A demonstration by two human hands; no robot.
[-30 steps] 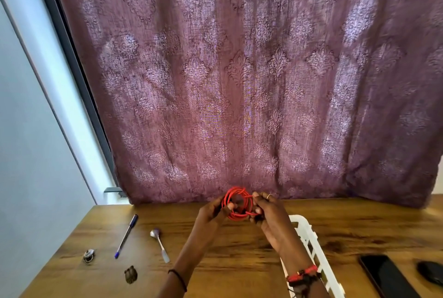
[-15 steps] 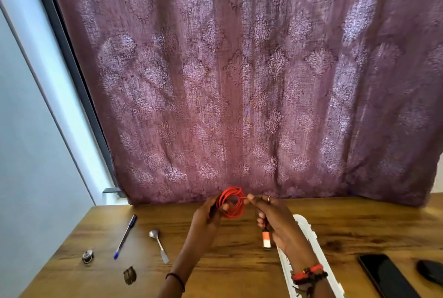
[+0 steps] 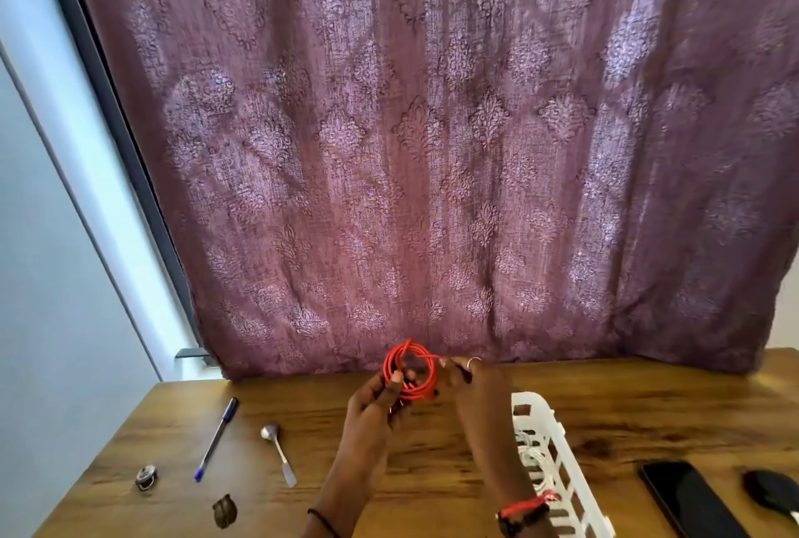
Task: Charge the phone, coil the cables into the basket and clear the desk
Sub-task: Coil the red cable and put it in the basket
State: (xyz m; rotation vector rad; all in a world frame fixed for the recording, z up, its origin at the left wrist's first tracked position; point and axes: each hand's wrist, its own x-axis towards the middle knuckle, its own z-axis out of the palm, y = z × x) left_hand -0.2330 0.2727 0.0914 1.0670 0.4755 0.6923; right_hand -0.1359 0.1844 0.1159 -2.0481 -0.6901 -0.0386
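A red cable (image 3: 410, 369) is wound into a small coil and held up above the middle of the wooden desk (image 3: 432, 472). My left hand (image 3: 376, 401) grips the coil's left side with thumb and fingers. My right hand (image 3: 469, 379) pinches the cable at the coil's right side; a ring shows on one finger. A white slotted basket (image 3: 549, 442) lies just right of my right forearm, with a pale cable partly visible inside. A black phone (image 3: 687, 498) lies face up at the lower right.
On the left of the desk lie a blue pen (image 3: 216, 438), a spoon (image 3: 279, 453), a small metal piece (image 3: 146, 477) and a dark small object (image 3: 225, 510). A black object (image 3: 774, 490) sits at the right edge. A purple curtain (image 3: 432, 148) hangs behind the desk.
My right hand let the cable's plug end hang free half a second ago, then came back to the coil. The coil stays held up between both hands.
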